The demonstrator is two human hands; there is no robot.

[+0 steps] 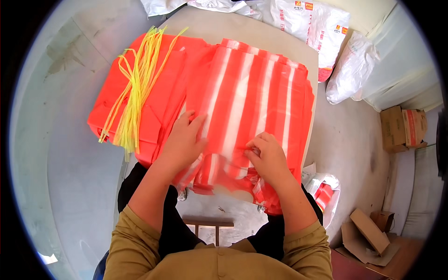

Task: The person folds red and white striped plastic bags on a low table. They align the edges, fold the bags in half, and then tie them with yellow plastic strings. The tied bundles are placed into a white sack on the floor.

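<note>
A stack of red-and-white striped plastic bags [238,93] lies in front of me, its near edges crumpled and hanging over the table edge. My left hand [184,142] rests at the left side of the top bag with its fingers apart. On the right, my right hand [267,156] has its fingers curled and pinched on the film near the bag's lower end. Thin, see-through film bunches up between my two wrists. To the left lies a pile of folded red plastic bags [158,88], and across it a bundle of yellow strips [135,93].
The pale table [196,23] shows beyond the stack. White printed sacks [322,32] stand behind it, another white sack [352,67] to the right. Cardboard boxes [402,128] sit by the right wall, opened cardboard [366,238] lower right. A bag with red contents [324,193] stands beside my right leg.
</note>
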